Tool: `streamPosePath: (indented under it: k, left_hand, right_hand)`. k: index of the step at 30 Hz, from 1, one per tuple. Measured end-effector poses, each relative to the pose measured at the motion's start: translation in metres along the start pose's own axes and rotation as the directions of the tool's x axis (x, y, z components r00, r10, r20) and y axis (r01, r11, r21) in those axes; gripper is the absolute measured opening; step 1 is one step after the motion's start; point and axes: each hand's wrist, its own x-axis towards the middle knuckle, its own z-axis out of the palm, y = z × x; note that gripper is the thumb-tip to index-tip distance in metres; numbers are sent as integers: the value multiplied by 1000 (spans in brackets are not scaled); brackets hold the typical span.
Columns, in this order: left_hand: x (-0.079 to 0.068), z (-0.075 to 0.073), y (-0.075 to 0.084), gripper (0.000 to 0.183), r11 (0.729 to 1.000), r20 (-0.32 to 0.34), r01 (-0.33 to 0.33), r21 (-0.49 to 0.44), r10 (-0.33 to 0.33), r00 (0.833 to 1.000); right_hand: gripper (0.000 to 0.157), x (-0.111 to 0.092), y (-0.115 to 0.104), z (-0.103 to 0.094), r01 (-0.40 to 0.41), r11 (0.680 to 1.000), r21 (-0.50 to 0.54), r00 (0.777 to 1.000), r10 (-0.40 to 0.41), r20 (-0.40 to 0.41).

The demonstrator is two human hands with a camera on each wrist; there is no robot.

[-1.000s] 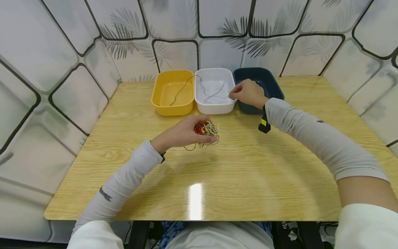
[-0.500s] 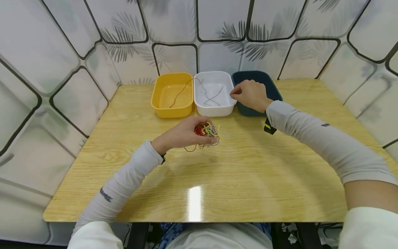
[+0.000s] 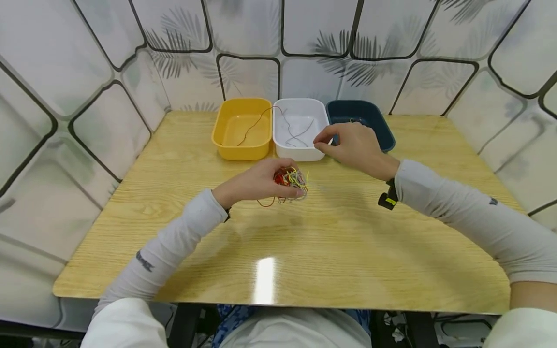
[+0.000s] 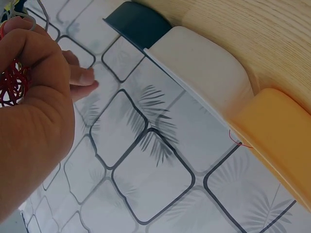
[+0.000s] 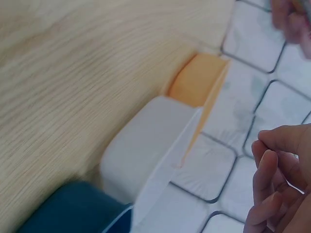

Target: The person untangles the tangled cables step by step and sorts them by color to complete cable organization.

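My left hand (image 3: pixel 256 181) grips a tangle of thin wires (image 3: pixel 290 179), red, yellow and grey, above the table in the head view. A red loop dangles below the palm. In the left wrist view, curled fingers and thumb surround the wire bundle (image 4: pixel 12 87). My right hand (image 3: pixel 354 147) hovers at the front right of the white bin (image 3: pixel 300 154), overlapping the dark blue bin (image 3: pixel 385 133). Its thumb and index fingertip come together in the right wrist view, the other fingers loosely curled, with nothing visible between them.
A yellow bin (image 3: pixel 241 154) stands left of the white one, all three side by side at the back. A thin reddish wire (image 3: pixel 251 129) arches from the yellow bin over the rim; a grey wire (image 3: pixel 289 130) lies in the white bin. A patterned curtain (image 3: pixel 248 29) surrounds the table (image 3: pixel 304 251).
A grey strand by my right fingertips a second ago no longer shows there. My right hand has moved slightly left and toward me. My left hand keeps its grip on the tangle.
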Motion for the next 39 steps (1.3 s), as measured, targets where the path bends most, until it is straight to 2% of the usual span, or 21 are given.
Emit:
streamPosePath:
  k: [4, 9, 14, 19, 24, 31, 39]
  left_hand:
    - [2, 0, 0, 36, 1000, -5, -1, -6, 1, 1000]
    - [5, 2, 1, 38, 1000, -3, 0, -7, 0, 1000]
    - [5, 1, 3, 40, 1000, -13, 1, -16, -1, 1000]
    - [4, 1, 6, 40, 998, -20, 9, -69, -11, 1000]
    - [4, 4, 7, 40, 995, -33, 12, -102, -16, 999]
    - [3, 6, 5, 38, 994, -35, 0, -107, -4, 999]
    - [3, 6, 4, 36, 997, -23, -15, -77, 13, 1000]
  right_hand:
    - [23, -17, -20, -15, 48, 997, 60, 999, -47, -25]
    - [17, -38, -44, -30, 131, 979, 158, 991, -127, -33]
    - [14, -49, -62, -38, 226, 960, 168, 974, -228, -10]
    - [13, -52, -62, -36, 285, 947, 148, 952, -297, 67]
    - [16, -53, -59, -27, 302, 951, 69, 944, -309, 118]
    - [13, -54, -58, -22, 301, 954, 0, 947, -299, 115]
    - [10, -53, -57, -20, 343, 937, -67, 937, -335, 103]
